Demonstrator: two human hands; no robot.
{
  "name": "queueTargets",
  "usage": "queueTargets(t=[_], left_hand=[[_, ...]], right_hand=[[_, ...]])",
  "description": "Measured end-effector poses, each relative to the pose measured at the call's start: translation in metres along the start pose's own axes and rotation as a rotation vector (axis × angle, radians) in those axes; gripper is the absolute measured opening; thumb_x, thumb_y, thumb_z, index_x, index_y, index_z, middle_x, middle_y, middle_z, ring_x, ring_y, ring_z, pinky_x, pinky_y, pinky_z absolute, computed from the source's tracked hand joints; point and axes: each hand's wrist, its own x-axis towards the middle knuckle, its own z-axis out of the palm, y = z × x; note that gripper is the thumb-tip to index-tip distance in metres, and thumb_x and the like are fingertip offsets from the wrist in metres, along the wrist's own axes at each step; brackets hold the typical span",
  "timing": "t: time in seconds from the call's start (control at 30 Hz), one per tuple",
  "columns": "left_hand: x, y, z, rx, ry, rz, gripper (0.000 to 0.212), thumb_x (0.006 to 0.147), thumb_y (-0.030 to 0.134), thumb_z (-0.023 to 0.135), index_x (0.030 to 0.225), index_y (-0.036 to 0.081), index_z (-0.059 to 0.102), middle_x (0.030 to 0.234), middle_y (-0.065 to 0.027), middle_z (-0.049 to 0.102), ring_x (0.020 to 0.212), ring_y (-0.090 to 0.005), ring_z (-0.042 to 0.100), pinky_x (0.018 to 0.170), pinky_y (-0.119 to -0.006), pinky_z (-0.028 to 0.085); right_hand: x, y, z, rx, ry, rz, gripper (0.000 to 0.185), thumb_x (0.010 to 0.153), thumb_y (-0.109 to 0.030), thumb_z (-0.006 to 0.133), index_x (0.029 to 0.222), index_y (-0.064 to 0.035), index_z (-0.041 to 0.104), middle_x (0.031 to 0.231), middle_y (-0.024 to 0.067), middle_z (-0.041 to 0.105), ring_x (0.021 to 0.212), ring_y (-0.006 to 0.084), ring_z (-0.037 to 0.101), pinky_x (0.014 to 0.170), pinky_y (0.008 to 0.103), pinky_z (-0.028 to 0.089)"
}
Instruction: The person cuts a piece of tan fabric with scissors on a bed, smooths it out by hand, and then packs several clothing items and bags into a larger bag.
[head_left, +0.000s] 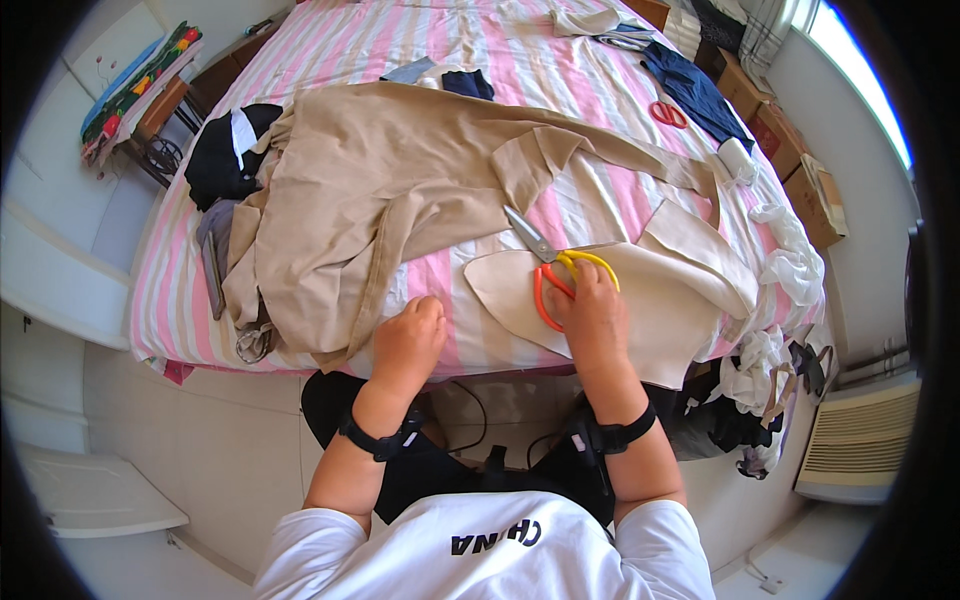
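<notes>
My right hand (596, 319) holds scissors (535, 238) with one yellow and one orange handle. Their blades look closed and point to the far left, over a gap between fabrics. Beneath that hand a pale beige fabric piece (645, 322) with a curved left edge lies on the bed, its far right part folded over. My left hand (411, 336) rests at the bed's near edge with curled fingers, and nothing shows in it. Just left of it spreads a large, rumpled tan cloth (337, 165), whose long strip reaches across to the right.
A pink-striped sheet (517, 67) covers the bed. A black garment (210, 161) lies at the left, navy fabric (690, 90) at the far right. Near it are a red looped object (668, 115) and a white roll (737, 160). Fabric scraps (757, 390) hang beside the bed.
</notes>
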Motion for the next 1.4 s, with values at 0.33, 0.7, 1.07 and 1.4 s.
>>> queueTargets(t=[0.33, 0.7, 1.07, 1.4], left_hand=[[0.034, 0.153, -0.006, -0.953, -0.306, -0.162, 0.003, 0.09, 0.0, 0.059, 0.088, 0.0, 0.061, 0.078, 0.0001, 0.062, 0.071, -0.0056, 0.06, 0.064, -0.019, 0.048], [0.048, 0.33, 0.066, -0.711, -0.306, 0.78, 0.02, 0.089, -0.001, 0.059, 0.108, -0.003, 0.064, 0.099, -0.0089, 0.06, 0.085, -0.014, 0.059, 0.071, -0.024, 0.047], [0.05, 0.324, 0.083, -0.923, -0.671, 0.471, 0.045, 0.09, 0.002, 0.056, 0.134, 0.002, 0.047, 0.116, -0.008, 0.056, 0.092, -0.0125, 0.058, 0.086, -0.026, 0.045], [0.042, 0.267, 0.067, -0.85, -0.563, 0.275, 0.025, 0.089, 0.003, 0.058, 0.114, 0.002, 0.061, 0.097, -0.0062, 0.066, 0.087, -0.0126, 0.061, 0.081, -0.026, 0.049]], right_hand=[[-0.036, 0.043, -0.06, 1.357, -0.338, 0.091, 0.027, 0.091, -0.004, 0.061, 0.118, 0.0023, 0.06, 0.096, 0.0071, 0.067, 0.084, 0.0124, 0.062, 0.074, 0.0264, 0.051], [-0.085, 0.198, -0.166, 1.684, 0.356, 0.53, 0.014, 0.088, -0.005, 0.066, 0.102, -0.0008, 0.066, 0.086, 0.0085, 0.069, 0.073, 0.0145, 0.067, 0.064, 0.0247, 0.055], [-0.125, 0.466, -0.26, -0.225, 0.551, 0.828, 0.026, 0.083, -0.018, 0.067, 0.099, 0.003, 0.067, 0.093, 0.0213, 0.068, 0.087, 0.0348, 0.067, 0.078, 0.0388, 0.051], [-0.092, 0.338, -0.22, 0.175, 0.735, 0.546, 0.022, 0.093, -0.017, 0.06, 0.102, 0.0022, 0.066, 0.09, 0.0078, 0.069, 0.079, 0.0137, 0.062, 0.074, 0.0268, 0.049]])
